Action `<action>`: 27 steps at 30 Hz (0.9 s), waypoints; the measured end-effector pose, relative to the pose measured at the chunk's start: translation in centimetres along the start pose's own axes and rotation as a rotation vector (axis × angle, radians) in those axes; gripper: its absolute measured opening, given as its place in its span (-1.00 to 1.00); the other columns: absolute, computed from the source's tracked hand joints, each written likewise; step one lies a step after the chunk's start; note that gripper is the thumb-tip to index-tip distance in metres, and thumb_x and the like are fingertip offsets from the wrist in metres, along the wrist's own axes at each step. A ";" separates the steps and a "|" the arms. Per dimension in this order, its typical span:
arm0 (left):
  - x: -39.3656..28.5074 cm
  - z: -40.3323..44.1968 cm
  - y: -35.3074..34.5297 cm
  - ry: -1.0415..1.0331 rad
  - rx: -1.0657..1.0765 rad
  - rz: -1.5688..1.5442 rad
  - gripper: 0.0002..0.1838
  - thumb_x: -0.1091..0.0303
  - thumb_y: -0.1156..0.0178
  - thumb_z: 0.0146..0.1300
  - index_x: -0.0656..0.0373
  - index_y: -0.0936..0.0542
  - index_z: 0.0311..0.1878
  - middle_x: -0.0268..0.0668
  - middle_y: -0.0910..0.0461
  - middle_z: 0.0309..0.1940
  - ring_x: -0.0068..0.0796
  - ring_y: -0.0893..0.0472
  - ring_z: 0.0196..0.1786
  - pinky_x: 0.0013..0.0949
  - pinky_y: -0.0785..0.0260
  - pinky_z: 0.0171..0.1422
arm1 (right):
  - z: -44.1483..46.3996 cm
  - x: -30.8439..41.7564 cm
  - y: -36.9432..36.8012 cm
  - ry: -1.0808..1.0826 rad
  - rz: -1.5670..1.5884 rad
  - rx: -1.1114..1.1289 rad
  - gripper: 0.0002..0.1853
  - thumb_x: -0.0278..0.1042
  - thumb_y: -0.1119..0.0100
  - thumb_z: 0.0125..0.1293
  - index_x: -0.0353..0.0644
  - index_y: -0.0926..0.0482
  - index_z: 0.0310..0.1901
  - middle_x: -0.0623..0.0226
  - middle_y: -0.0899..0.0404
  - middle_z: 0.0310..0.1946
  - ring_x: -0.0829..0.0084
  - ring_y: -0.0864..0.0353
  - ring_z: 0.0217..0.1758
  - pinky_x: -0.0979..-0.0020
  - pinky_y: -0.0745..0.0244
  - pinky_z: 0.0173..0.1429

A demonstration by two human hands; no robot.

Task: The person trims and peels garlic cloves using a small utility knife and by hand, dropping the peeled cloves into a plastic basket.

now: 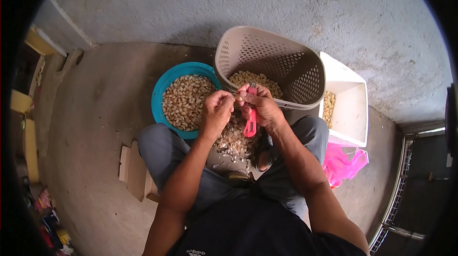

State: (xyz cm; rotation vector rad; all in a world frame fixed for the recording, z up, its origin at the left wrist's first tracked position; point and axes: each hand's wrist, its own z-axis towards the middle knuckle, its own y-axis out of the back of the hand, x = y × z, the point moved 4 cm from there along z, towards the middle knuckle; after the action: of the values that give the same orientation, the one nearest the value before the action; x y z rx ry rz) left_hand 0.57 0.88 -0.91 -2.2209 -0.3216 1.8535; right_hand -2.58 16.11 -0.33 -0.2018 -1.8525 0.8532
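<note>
My right hand [260, 106] is closed around a pink-handled cutter [251, 118], its handle pointing down. My left hand [218, 113] meets it, fingertips pinched on a small garlic clove [238, 97] that is partly hidden between both hands. To the left stands a teal basin [157, 95] holding many unpeeled garlic cloves [188, 103]. Behind my hands is a tall beige perforated basket [305, 72] with pale peeled cloves [260, 80] at its bottom. Below my hands lies a heap of papery garlic skins [234, 144] on the floor.
A white foam box [350, 108] with more pale cloves [328, 106] stands right of the basket. Near my right knee lies a pink plastic bag [346, 165]. Flattened cardboard [136, 172] is by my left knee. A grey wall [191, 8] rises behind the containers.
</note>
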 end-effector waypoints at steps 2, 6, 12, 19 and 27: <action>0.0 0.0 0.0 0.005 0.008 0.017 -0.85 0.33 -0.21 0.47 0.21 -0.60 -0.19 -0.44 -0.51 -0.50 -0.79 -0.33 -0.64 -0.61 -0.10 -0.63 | 0.0 0.1 0.0 0.005 -0.045 -0.001 -0.91 -0.42 -0.28 0.48 -0.23 -0.61 -0.11 0.38 -0.64 -0.40 0.62 -0.50 -0.59 0.53 -0.42 -0.57; -0.6 0.0 -0.2 -0.059 -0.001 0.094 -0.83 0.36 -0.23 0.47 0.27 -0.64 -0.21 -0.42 -0.58 -0.49 -0.72 -0.44 -0.55 -0.53 -0.26 -0.50 | -0.1 0.5 -0.3 0.062 -0.287 -0.009 -0.91 -0.41 -0.28 0.49 -0.24 -0.63 -0.10 0.39 -0.65 -0.39 0.66 -0.52 -0.54 0.56 -0.44 -0.53; 0.8 0.5 0.2 -0.256 0.011 0.298 -0.82 0.35 -0.20 0.54 0.28 -0.62 -0.14 -0.43 -0.58 -0.45 -0.79 -0.38 -0.53 -0.56 -0.19 -0.48 | 0.1 0.3 0.2 0.064 -0.347 -0.017 -0.85 -0.39 -0.29 0.49 -0.27 -0.62 -0.03 0.40 -0.66 -0.37 0.67 -0.55 -0.49 0.58 -0.49 -0.48; -0.4 -0.1 -0.5 -0.330 -0.099 0.503 -0.84 0.38 -0.20 0.48 0.30 -0.59 -0.16 -0.27 -0.61 -0.47 -0.57 -0.56 -0.45 -0.36 -0.39 -0.36 | 0.1 0.5 -0.1 0.090 -0.273 -0.042 -0.78 -0.42 -0.31 0.48 -0.34 -0.58 0.03 0.37 -0.66 -0.37 0.61 -0.62 -0.44 0.53 -0.57 -0.46; 0.3 0.4 -0.4 -0.342 -0.080 0.453 -0.79 0.31 -0.15 0.53 0.29 -0.55 -0.12 -0.35 -0.53 -0.46 -0.63 -0.45 -0.52 -0.41 -0.32 -0.45 | -0.6 1.6 -1.3 0.076 -0.516 -0.048 -0.79 -0.41 -0.30 0.49 -0.33 -0.58 0.02 0.42 -0.60 -0.41 0.70 -0.50 -0.53 0.62 -0.35 -0.56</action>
State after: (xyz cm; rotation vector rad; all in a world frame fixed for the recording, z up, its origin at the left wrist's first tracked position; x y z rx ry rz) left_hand 0.25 1.36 -1.12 -2.1496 0.0649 2.5028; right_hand -2.45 16.26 1.85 0.2073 -1.7399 0.4359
